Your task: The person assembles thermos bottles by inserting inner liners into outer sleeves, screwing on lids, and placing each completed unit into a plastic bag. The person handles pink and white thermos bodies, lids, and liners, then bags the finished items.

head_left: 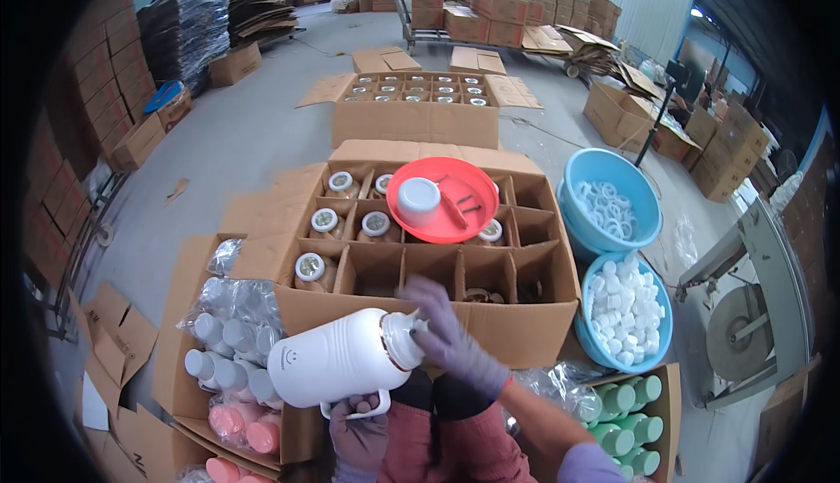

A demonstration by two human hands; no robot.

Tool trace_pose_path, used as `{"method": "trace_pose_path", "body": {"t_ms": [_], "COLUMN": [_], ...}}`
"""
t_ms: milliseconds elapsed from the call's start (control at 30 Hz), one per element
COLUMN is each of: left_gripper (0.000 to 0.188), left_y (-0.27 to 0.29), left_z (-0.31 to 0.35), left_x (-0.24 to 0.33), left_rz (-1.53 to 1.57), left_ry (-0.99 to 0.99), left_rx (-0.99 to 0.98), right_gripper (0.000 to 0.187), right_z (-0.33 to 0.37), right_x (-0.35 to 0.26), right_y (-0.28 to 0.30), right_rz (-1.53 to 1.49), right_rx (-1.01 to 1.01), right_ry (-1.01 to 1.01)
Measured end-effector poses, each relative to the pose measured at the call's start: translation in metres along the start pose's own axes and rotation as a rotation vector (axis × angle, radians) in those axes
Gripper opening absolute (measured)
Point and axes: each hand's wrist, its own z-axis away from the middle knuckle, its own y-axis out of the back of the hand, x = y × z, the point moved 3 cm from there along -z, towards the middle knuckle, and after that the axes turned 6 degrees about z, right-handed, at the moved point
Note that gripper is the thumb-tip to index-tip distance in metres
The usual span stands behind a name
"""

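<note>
A white thermos jug lies tilted over my lap, its mouth toward the right and a small smiling face printed on its side. My left hand, in a grey glove, is closed around the jug's handle from below. A shiny glass liner neck sticks out of the jug's open end. My right hand, also gloved, is at that neck, with its fingers blurred; whether they grip anything is unclear. Just beyond stands a divided cardboard box with several white-capped liners in its cells.
A red basin with a white cup and small tools rests on the box. At right are blue tubs of white rings and white caps. White and pink jugs sit left, green ones right. Another liner box stands beyond.
</note>
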Motion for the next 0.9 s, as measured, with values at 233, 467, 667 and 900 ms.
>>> {"method": "trace_pose_path", "body": {"t_ms": [233,467,667,900], "left_gripper": [0.024,0.023,0.022,0.033], "left_y": [-0.027,-0.025,-0.026,-0.019], "left_z": [-0.026,-0.018,0.0,0.005], "left_x": [0.01,0.03,0.006,0.029], "left_rz": [0.092,0.147,0.064,-1.334], "left_ry": [-0.059,-0.083,-0.004,-0.501], "left_rx": [-0.047,-0.053,-0.152,-0.622], "right_gripper": [0.074,0.075,0.085,0.065], "right_z": [-0.17,-0.09,0.0,0.027], "right_x": [0.139,-0.001,-0.026,0.015], "right_y": [0.036,0.031,0.023,-0.007], "right_rz": [0.803,-0.26,0.03,-1.152], "right_rx": [-0.015,-0.141,-0.113,-0.22], "right_ry": [-0.362,-0.238,0.092,-0.825]}}
